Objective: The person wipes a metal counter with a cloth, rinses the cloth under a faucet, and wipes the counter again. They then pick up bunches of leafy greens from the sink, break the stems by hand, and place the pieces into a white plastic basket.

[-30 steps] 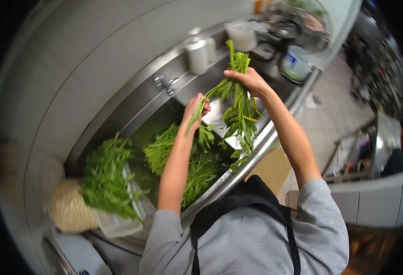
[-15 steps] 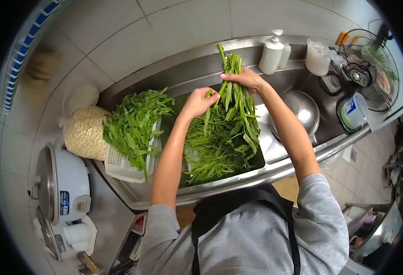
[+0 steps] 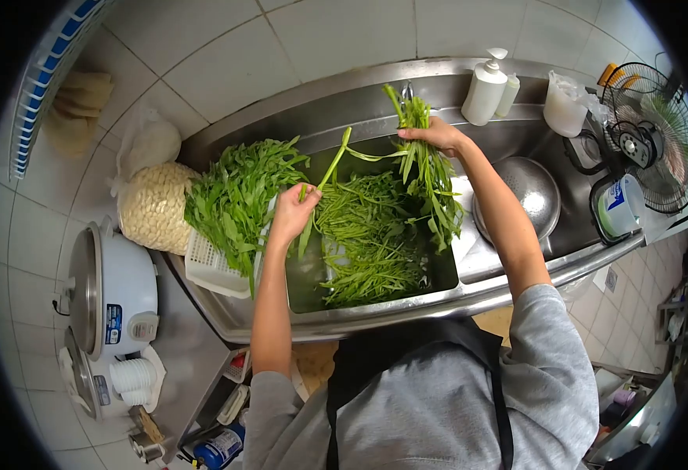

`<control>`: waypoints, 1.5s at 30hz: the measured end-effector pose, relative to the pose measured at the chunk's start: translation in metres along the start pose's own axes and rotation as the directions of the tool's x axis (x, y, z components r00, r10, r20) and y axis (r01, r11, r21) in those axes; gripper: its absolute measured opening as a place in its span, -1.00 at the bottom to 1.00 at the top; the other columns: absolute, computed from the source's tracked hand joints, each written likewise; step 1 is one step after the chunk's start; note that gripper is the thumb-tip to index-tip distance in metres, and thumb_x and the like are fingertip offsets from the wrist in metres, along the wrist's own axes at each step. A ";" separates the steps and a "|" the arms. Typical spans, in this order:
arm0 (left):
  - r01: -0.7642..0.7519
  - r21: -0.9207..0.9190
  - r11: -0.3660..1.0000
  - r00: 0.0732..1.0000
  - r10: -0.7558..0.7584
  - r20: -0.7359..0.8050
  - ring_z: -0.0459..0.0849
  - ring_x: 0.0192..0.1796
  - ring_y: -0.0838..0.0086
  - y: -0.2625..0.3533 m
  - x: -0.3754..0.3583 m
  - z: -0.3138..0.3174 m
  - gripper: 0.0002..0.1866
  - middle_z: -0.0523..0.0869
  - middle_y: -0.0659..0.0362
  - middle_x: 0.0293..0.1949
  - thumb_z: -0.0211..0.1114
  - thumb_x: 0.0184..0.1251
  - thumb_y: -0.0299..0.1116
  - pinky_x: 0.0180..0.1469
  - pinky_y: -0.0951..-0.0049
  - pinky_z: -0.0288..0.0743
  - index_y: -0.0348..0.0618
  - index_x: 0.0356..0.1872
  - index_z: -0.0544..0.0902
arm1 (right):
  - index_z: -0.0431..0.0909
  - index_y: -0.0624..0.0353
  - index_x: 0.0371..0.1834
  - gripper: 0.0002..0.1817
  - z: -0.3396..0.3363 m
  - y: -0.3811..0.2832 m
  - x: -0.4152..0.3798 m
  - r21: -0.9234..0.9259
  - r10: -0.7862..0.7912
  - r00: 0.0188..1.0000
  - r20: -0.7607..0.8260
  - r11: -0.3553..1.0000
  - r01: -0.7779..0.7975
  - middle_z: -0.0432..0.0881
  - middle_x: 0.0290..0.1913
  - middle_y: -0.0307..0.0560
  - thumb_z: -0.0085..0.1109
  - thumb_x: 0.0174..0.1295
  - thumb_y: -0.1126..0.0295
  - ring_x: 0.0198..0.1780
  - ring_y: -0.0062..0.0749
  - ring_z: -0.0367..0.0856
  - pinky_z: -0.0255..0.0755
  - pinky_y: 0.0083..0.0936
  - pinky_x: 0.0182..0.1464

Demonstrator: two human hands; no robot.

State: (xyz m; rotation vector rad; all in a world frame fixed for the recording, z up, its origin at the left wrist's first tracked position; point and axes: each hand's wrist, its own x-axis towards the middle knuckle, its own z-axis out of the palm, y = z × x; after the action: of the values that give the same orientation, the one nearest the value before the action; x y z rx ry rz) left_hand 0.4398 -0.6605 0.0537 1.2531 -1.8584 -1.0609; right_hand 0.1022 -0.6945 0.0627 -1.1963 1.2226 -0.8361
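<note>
My right hand (image 3: 436, 136) is closed around a bunch of water spinach (image 3: 428, 174), its cut stems pointing up and its leaves hanging down over the sink basin. Between the fingers of my left hand (image 3: 295, 210) is a single water spinach stem (image 3: 333, 166), slanting up toward the bunch. Below both hands, more greens (image 3: 371, 235) lie in the steel basin (image 3: 301, 294). Left of my left hand, a heap of leafy greens (image 3: 234, 196) rests in a white perforated basket (image 3: 217, 266).
A metal bowl (image 3: 528, 192) lies upside down right of the basin. Pump bottles (image 3: 485, 92), a plastic tub (image 3: 565, 110) and a fan (image 3: 649, 137) line the back right. At left are a bag of pale pieces (image 3: 154, 207) and a rice cooker (image 3: 128, 274).
My left hand has moved left and down, away from the bunch, drawing a stem out with it. My right hand still grips the bunch, and the view has shifted slightly.
</note>
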 end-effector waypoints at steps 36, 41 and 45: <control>-0.083 0.352 0.932 0.991 0.114 -0.067 0.54 -0.59 0.29 0.038 0.014 0.099 -0.72 0.58 0.04 -0.62 0.27 0.10 -0.09 -0.49 0.31 0.36 -0.11 -0.42 0.60 | 0.47 0.21 -0.30 -0.62 0.012 0.026 -0.019 0.149 0.196 0.833 -0.518 0.979 -0.138 0.49 -0.49 -0.20 0.33 0.02 0.15 -0.55 -0.51 0.48 0.35 -0.58 -0.65; -0.249 0.420 0.872 0.939 0.113 0.324 0.59 -0.57 0.27 0.027 -0.004 0.125 -0.65 0.60 0.05 -0.64 0.23 0.11 -0.01 -0.47 0.31 0.41 -0.07 -0.27 0.66 | 0.47 0.34 -0.37 -0.62 0.009 0.032 -0.016 0.254 0.247 0.801 -0.545 0.959 -0.123 0.49 -0.46 -0.09 0.33 0.03 0.20 -0.58 -0.40 0.51 0.41 -0.55 -0.71; -0.164 0.284 0.945 0.925 0.047 0.378 0.52 -0.57 0.45 0.013 0.009 0.137 -0.66 0.55 0.15 -0.66 0.25 0.13 -0.09 -0.44 0.39 0.38 -0.19 -0.29 0.64 | 0.48 0.33 -0.38 -0.59 0.011 0.032 -0.014 0.284 0.279 0.796 -0.538 0.949 -0.141 0.49 -0.46 -0.10 0.34 0.01 0.15 -0.55 -0.39 0.54 0.42 -0.52 -0.67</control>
State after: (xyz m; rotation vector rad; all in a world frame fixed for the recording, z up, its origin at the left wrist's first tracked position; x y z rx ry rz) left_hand 0.3154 -0.6297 0.0023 1.1623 -2.4313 -1.0226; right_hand 0.1059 -0.6713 0.0341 -0.6055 1.6571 -1.1797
